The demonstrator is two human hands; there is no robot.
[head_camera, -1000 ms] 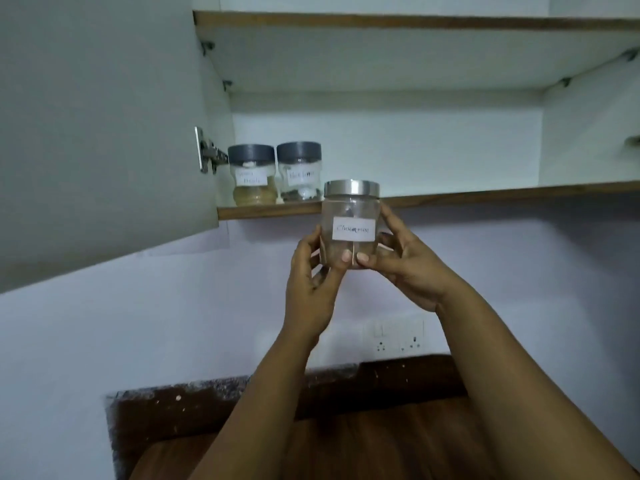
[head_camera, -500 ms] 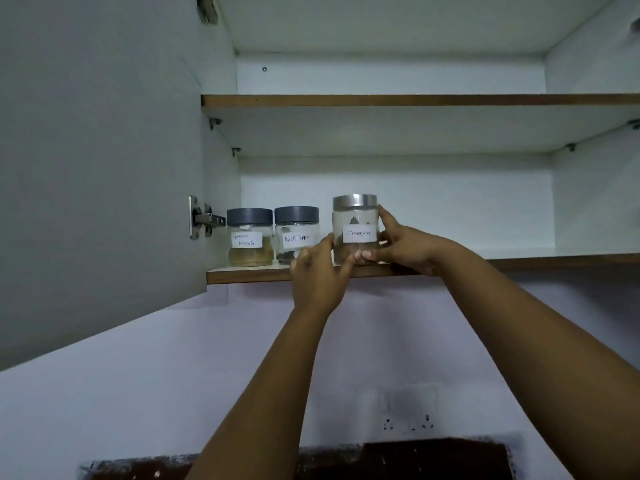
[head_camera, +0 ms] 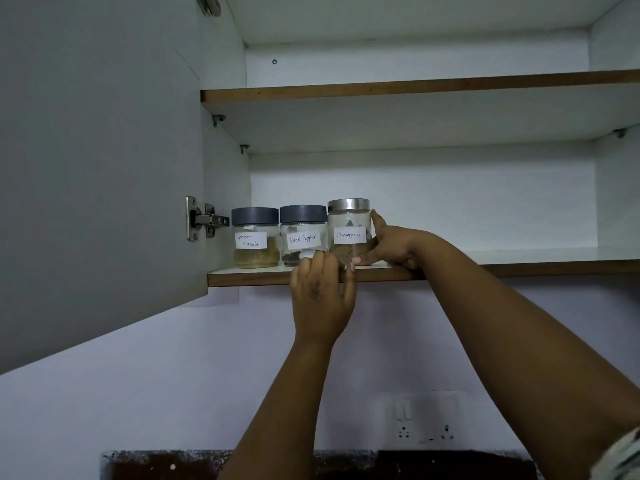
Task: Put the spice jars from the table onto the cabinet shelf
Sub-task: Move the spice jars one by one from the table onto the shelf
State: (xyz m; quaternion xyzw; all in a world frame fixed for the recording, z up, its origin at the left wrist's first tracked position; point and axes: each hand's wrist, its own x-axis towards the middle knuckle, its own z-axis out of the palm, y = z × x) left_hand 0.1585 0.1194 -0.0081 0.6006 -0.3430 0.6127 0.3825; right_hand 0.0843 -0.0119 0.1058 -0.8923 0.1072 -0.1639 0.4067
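A clear jar with a silver lid, labelled Cinnamon (head_camera: 348,233), stands on the lower cabinet shelf (head_camera: 519,263), third in a row. Left of it are the Black Pepper jar (head_camera: 303,233) and the Garam Masala jar (head_camera: 255,237), both with grey lids. My right hand (head_camera: 391,249) wraps the cinnamon jar's right side, thumb at its base. My left hand (head_camera: 320,292) is at the shelf's front edge, fingertips touching the jar's lower left, partly covering the pepper jar's bottom.
The cabinet door (head_camera: 97,150) hangs open on the left, hinge (head_camera: 204,220) beside the jars. An upper shelf (head_camera: 415,88) is above. The lower shelf runs bare to the right. A wall socket panel (head_camera: 426,419) and a dark counter edge (head_camera: 311,462) lie below.
Both hands lifted the cinnamon jar from below the shelf up onto it, then slid it against the pepper jar. My view tilted upward.
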